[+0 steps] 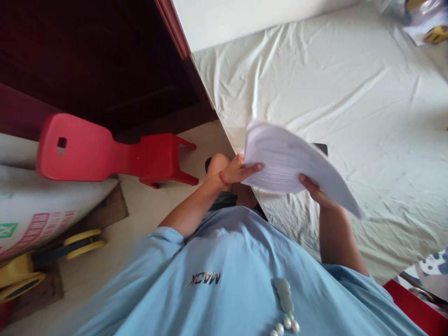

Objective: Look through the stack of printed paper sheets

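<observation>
A stack of white paper sheets is held up in front of my body, its right end bending down to a corner. On its left end, my left hand grips the edge with the thumb on top; a red string bracelet circles that wrist. My right hand clasps the near edge, thumb over the pages and the other fingers hidden underneath. Fine print or lines on the sheets are too blurred to read. Behind the stack, a dark flat object shows only in part on the sheet-covered bed.
A pale wrinkled bedsheet spreads ahead and right. To the left are a red plastic chair, a printed white sack and a yellow wheeled toy. A yellow item and plastic wrapping lie far right.
</observation>
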### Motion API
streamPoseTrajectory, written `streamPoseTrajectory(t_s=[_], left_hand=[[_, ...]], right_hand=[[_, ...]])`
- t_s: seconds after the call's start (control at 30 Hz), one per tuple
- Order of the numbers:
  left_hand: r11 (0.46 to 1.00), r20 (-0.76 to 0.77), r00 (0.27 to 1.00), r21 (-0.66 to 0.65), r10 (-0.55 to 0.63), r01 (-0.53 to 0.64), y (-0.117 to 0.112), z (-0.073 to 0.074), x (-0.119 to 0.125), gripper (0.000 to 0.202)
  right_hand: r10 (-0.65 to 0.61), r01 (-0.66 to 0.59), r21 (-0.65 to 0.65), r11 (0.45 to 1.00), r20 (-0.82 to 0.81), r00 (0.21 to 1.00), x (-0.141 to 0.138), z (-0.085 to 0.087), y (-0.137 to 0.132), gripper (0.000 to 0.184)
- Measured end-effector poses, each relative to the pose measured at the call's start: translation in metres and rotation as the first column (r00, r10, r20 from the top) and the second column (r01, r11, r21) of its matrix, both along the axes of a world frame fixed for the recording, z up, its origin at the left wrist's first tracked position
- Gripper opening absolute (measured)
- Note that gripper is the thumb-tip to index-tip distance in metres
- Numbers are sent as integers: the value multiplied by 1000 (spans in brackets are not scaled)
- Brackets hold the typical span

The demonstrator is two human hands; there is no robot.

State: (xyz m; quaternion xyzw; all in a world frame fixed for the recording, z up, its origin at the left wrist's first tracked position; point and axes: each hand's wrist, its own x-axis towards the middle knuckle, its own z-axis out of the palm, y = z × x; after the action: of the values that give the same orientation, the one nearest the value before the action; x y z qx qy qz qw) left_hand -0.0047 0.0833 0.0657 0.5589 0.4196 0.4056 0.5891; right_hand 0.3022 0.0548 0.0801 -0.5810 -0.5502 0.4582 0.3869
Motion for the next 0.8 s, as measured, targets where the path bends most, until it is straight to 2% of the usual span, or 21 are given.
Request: streamPoseTrajectory(t_s=[0.07, 0.13, 0.23, 0.3, 0.4, 0.53, 0.6, 0.67, 0.73, 0.8], left_hand=[[999, 73, 997, -49, 9, -5, -3, -10, 1, 67], [987, 145, 989, -161, 30, -6, -8, -21, 3, 71], [946, 185, 982, -324, 46, 17, -16, -34, 9, 73], [928, 224, 973, -370, 54, 34, -20, -39, 14, 76], [935, 281, 955, -355, 96, 10, -20, -37, 19, 80], [962, 277, 953, -269, 125, -48, -13, -34, 17, 77], [970, 218, 967, -227, 135, -84, -11, -35, 16, 75], [972, 135, 981, -206, 141, -111, -11, -38, 15, 75], [967, 105, 986, -235, 127, -100, -14, -42, 16, 75], [959, 146, 985, -277, 96, -52, -17, -44, 19, 76]], right_hand=[[32, -32, 2, 999, -73, 997, 4, -7, -5, 42], [27, -39, -63, 997, -177, 984, 6, -11, -9, 47], [-47, -7, -194, 981, -269, 962, 4, -15, -12, 49], [-109, 40, -237, 971, -284, 953, 1, -18, -13, 51], [-144, 65, -266, 962, -291, 946, -6, -25, -17, 53], [-87, 28, -272, 962, -210, 974, -11, -37, -21, 59], [-70, 65, -165, 984, -25, 997, -11, -40, -17, 59], [-151, 137, 74, 988, 230, 962, -11, -36, -7, 62], [-294, 144, 362, 921, 403, 867, -12, -23, 8, 69], [-315, 16, 518, 855, 496, 809, -18, -6, 25, 60]])
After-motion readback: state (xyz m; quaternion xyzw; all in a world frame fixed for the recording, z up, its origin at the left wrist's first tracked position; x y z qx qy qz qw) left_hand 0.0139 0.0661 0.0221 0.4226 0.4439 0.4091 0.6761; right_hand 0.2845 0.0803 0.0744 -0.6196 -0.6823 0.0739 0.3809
